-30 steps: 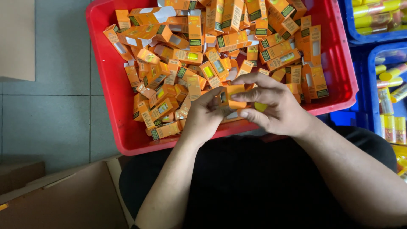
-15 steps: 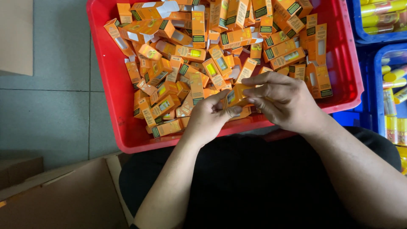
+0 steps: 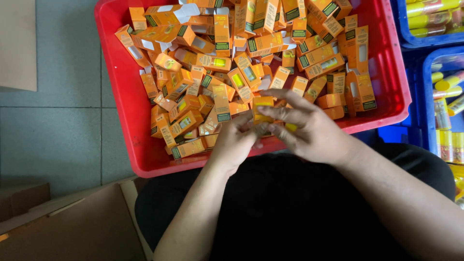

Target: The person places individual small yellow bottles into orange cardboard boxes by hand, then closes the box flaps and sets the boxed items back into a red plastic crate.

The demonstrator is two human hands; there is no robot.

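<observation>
Both hands, left hand and right hand, are pinched together on one small orange cardboard carton right over the near edge of the red plastic crate. That crate's heaped with dozens of identical glossy rectangular orange boxes, too many to count. Two blue plastic bins of yellow tubes sit just off its right edge.

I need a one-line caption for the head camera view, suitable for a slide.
Both hands, left hand and right hand, hold one small orange carton over a red crate full of similar cartons.
</observation>
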